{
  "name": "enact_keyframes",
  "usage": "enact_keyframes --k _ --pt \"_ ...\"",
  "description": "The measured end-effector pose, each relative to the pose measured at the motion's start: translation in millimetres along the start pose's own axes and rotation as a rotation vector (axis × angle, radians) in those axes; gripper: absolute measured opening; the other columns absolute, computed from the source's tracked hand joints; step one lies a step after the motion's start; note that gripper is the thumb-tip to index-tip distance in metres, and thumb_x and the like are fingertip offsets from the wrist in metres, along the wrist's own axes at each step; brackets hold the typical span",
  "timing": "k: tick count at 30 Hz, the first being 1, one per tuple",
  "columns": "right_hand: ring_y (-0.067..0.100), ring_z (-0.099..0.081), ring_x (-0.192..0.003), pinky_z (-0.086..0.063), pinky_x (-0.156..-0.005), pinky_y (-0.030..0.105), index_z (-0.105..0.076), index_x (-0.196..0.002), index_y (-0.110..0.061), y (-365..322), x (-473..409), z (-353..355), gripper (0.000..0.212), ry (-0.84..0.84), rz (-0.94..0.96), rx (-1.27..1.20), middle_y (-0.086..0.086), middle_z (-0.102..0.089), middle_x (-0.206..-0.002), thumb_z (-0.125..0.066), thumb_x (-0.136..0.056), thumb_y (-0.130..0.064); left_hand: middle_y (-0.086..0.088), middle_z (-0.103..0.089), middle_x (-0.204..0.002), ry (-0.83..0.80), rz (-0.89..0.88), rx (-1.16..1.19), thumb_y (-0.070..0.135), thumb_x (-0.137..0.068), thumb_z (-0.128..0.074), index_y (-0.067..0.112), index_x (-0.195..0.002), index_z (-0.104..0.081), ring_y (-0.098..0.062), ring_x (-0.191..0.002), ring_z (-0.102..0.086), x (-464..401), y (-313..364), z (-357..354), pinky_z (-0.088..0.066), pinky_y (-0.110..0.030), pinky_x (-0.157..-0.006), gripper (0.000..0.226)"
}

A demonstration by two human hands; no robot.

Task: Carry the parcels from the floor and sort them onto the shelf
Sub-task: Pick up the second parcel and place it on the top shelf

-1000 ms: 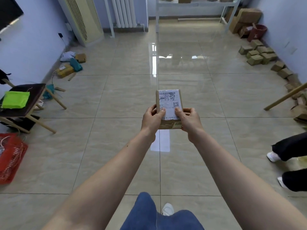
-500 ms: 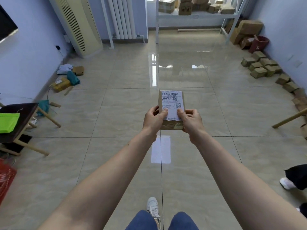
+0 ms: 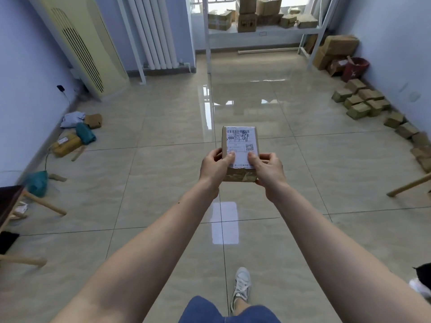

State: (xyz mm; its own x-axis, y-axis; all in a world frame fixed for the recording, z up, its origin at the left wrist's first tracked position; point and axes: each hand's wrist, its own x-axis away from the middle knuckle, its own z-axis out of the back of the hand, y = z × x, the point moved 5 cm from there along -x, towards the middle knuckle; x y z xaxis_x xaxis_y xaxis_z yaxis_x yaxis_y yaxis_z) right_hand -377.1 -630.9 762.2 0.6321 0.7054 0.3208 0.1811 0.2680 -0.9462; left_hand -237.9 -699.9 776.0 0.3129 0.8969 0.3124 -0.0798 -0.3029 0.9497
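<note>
A small cardboard parcel point(image 3: 239, 152) with a white shipping label on top is held out in front of the person, well short of the white metal shelf point(image 3: 263, 33) at the far end of the room. The left hand point(image 3: 213, 167) grips the parcel's left edge, thumb curled onto the label, and the right hand point(image 3: 268, 170) grips the right edge the same way, so the box sits level between them, above the tiled floor point(image 3: 163, 183).

The shelf already carries several brown boxes point(image 3: 247, 17) on its visible tier, so part of the sorting looks done. Much appears to remain. A cluster of small parcels point(image 3: 360, 101) lies on the floor in front of the shelf and to its right, along the wall, with more strung out from there towards the camera. Larger cartons point(image 3: 335, 48) and a dark red bucket point(image 3: 354, 68) sit just beside the shelf's right leg. A few wrapped packets point(image 3: 77, 134) lie near the opposite wall, well apart from the shelf, past a cream standing air conditioner point(image 3: 79, 43).

By my reading, this is the carrying step: one parcel is in transit, not yet at the shelf, and many trips are left. One white sneaker point(image 3: 241, 287) shows on the floor below the arms.
</note>
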Motion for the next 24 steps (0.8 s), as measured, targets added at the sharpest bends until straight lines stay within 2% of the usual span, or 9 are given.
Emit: enact_keyframes --k 3,10,15,24 --pt "0.029 -0.068 -0.108 -0.055 -0.079 0.038 -0.051 -0.118 -0.008 -22 -46 -3 0.043 -0.018 0.007 0.004 0.014 -0.066 -0.120 -0.070 -0.090 -0.035 -0.007 -0.071 -0.123 0.009 0.000 0.012 0.024 -0.095 -0.065 0.012 -0.134 -0.058 -0.023 -0.108 -0.071 -40 17 -16 -0.061 -0.034 -0.085 0.042" --pt "0.029 -0.068 -0.106 -0.054 -0.079 0.038 -0.050 -0.112 -0.010 -61 -139 -18 0.036 -0.052 0.014 0.022 0.014 -0.067 -0.118 -0.069 -0.091 -0.032 -0.007 -0.071 -0.123 0.050 0.015 0.053 0.020 -0.095 -0.065 0.010 -0.135 -0.058 -0.024 -0.108 -0.071 -127 50 -41 -0.060 -0.036 -0.088 0.042" --pt "0.023 -0.066 -0.096 -0.050 -0.070 0.031 -0.049 -0.110 -0.011 -82 -207 -40 0.034 -0.064 0.011 0.024 0.013 -0.066 -0.116 -0.068 -0.092 -0.032 -0.007 -0.070 -0.124 0.058 0.024 0.044 0.021 -0.095 -0.064 0.012 -0.135 -0.057 -0.023 -0.109 -0.070 -196 72 -49 -0.060 -0.036 -0.089 0.042" --pt "0.027 -0.066 -0.104 -0.050 -0.074 0.035 -0.049 -0.111 -0.012 -137 -346 -98 0.036 -0.065 0.033 0.032 0.014 -0.065 -0.120 -0.068 -0.091 -0.035 -0.007 -0.070 -0.125 0.026 -0.009 0.030 0.019 -0.095 -0.065 0.012 -0.134 -0.057 -0.023 -0.109 -0.070 -345 130 -48 -0.059 -0.037 -0.091 0.041"
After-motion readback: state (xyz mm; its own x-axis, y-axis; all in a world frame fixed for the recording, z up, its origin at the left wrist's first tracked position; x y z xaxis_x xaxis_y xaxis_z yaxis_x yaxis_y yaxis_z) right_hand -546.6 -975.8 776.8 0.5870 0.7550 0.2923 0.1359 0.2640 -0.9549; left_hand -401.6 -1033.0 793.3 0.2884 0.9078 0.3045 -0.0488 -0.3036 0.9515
